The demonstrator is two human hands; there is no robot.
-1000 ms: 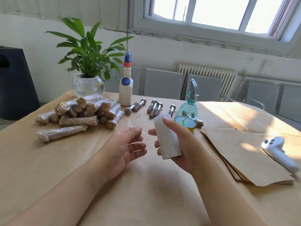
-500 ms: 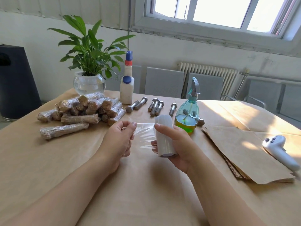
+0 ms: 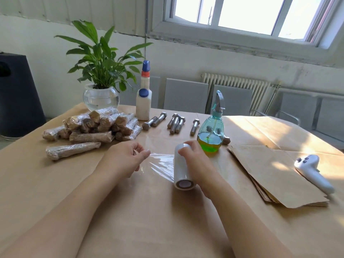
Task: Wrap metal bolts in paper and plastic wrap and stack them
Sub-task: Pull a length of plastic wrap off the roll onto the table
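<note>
A: What are the hands doing?

B: The left hand (image 3: 126,159) pinches the free edge of the plastic wrap (image 3: 160,164); the right hand (image 3: 193,161) grips the roll of plastic wrap (image 3: 181,166), which lies at mid-frame low over the paper-covered worktop (image 3: 149,220).

A: How should the pull go?

B: I'd keep the sheet taut and level, with the roll steady, so the film doesn't fold onto itself. I'd draw out enough to cover one bolt's length.

A: Where are the bolts?

B: The bare metal bolts (image 3: 175,123) lie above centre, near the spray bottle (image 3: 212,135). The wrapped bolts (image 3: 93,125) are stacked at centre left, with one wrapped bolt (image 3: 72,150) apart in front. The brown paper sheets (image 3: 275,172) lie at right.
</note>
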